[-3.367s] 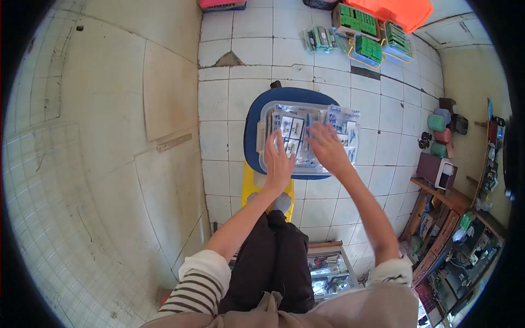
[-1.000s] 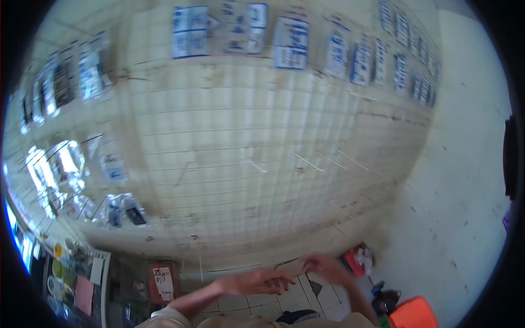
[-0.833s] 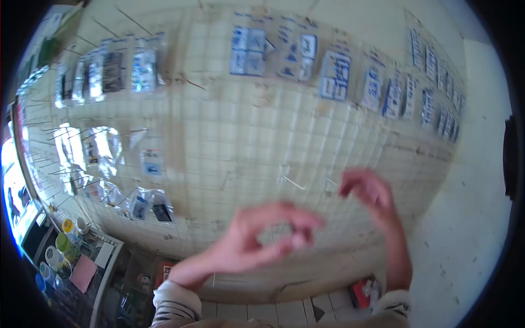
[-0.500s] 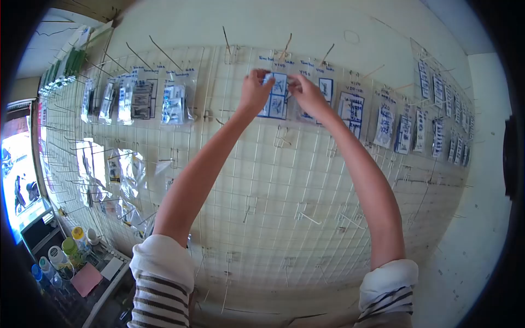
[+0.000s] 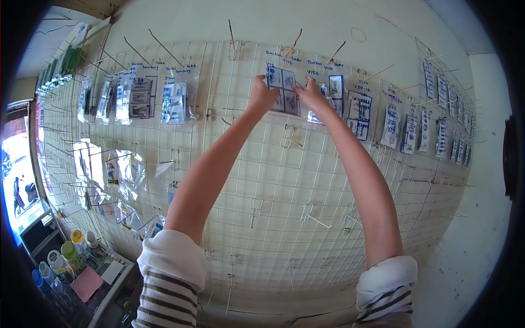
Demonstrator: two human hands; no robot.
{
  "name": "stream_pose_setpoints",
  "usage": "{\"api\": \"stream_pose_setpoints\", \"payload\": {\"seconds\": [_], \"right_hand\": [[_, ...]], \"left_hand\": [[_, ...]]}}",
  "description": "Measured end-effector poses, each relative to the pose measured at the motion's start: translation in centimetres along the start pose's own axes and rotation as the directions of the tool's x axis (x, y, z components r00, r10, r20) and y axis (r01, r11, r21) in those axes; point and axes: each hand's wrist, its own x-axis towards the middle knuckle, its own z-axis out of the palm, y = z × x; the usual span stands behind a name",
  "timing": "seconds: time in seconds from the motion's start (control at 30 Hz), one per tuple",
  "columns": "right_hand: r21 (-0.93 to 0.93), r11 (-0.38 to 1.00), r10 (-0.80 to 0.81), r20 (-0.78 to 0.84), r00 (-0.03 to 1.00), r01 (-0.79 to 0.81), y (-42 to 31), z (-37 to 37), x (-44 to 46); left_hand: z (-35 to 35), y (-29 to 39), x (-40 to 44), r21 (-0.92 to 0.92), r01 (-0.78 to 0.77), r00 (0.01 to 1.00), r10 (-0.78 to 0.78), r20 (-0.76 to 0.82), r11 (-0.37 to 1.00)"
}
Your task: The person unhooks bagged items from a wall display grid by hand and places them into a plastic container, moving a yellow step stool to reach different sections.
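A clear plastic packet (image 5: 286, 107) with blue-framed cards and blue handwriting hangs high on the wire grid, below a thin hook. At its left edge, my left hand (image 5: 264, 96) grips the plastic with the fingers bent. My right hand (image 5: 313, 98) holds the right side, its thumb on the front of the plastic and another finger raised. Close behind my right hand hangs a second handwritten packet (image 5: 336, 87), partly covered by it. Some fingertips of both hands are hidden or unclear.
The white wire grid (image 5: 257, 180) covers the wall, with several hooks jutting outward. More packets hang left (image 5: 174, 104) and right (image 5: 391, 126). At lower left, a desk holds bottles (image 5: 69, 251) and a pink paper (image 5: 87, 283). A bright doorway (image 5: 19, 169) lies beyond.
My hands have shifted slightly right and down in view along the packet. My left hand's fingers have moved off its front to the left edge, and more of its handwriting shows.
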Motion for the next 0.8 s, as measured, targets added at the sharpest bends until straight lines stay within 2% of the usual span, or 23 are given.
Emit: {"api": "stream_pose_setpoints", "payload": {"seconds": [0.07, 0.1, 0.13, 0.17, 0.2, 0.27, 0.33, 0.4, 0.47, 0.6, 0.67, 0.8], "right_hand": [[0.245, 0.962, 0.139, -0.056, 0.989, -0.122, -0.5, -0.6, -0.3], [0.338, 0.92, 0.227, -0.053, 0.972, -0.197, -1.1, -1.1, -0.5], [0.337, 0.92, 0.231, -0.048, 0.972, -0.202, -0.7, -1.3, 0.0], [0.581, 0.763, 0.276, 0.106, 0.955, -0.285, -0.4, -1.8, 0.8], [0.758, 0.535, 0.271, 0.264, 0.926, -0.373, -0.3, -2.0, 1.3], [0.789, 0.515, 0.225, 0.254, 0.941, -0.336, -2.2, -3.7, 0.8], [0.78, 0.557, 0.236, 0.18, 0.955, -0.285, -2.8, -4.8, 1.0], [0.777, 0.572, 0.242, 0.146, 0.959, -0.263, -3.5, -5.3, 1.1], [0.767, 0.602, 0.293, 0.047, 0.955, -0.222, -5.0, -6.4, 0.1], [0.763, 0.604, 0.295, 0.054, 0.954, -0.23, -5.8, -7.8, -0.3], [0.767, 0.592, 0.249, 0.118, 0.961, -0.248, -5.8, -8.6, -0.2], [0.794, 0.569, 0.216, 0.107, 0.97, -0.214, -6.1, -9.6, -0.3]], "left_hand": [[-0.3, 0.3, 0.6, -0.049, -0.037, 0.998, 0.039, 0.04, 0.998], [-0.7, 0.9, 0.9, -0.159, -0.023, 0.998, 0.034, 0.062, 0.987], [-1.5, 1.9, 0.5, -0.265, -0.006, 0.996, 0.028, 0.083, 0.964], [-2.2, 3.1, 0.1, -0.301, 0.049, 0.99, -0.007, 0.139, 0.952], [-2.5, 3.6, 0.0, -0.299, 0.054, 0.99, -0.013, 0.138, 0.953], [-3.1, 4.7, 0.5, -0.442, 0.151, 0.974, -0.058, 0.218, 0.884], [-3.7, 5.5, 0.6, -0.402, 0.153, 0.97, -0.06, 0.236, 0.903], [-4.1, 6.2, 0.7, -0.451, 0.14, 0.965, -0.019, 0.263, 0.882], [-4.3, 6.5, 0.7, -0.448, 0.128, 0.965, -0.006, 0.264, 0.885], [-4.7, 7.4, 0.6, -0.473, 0.086, 0.96, 0.055, 0.276, 0.877], [-4.9, 8.1, 0.0, -0.474, 0.088, 0.964, 0.046, 0.263, 0.876], [-5.9, 9.9, -1.4, -0.5, 0.06, 0.968, 0.072, 0.242, 0.864]]}}
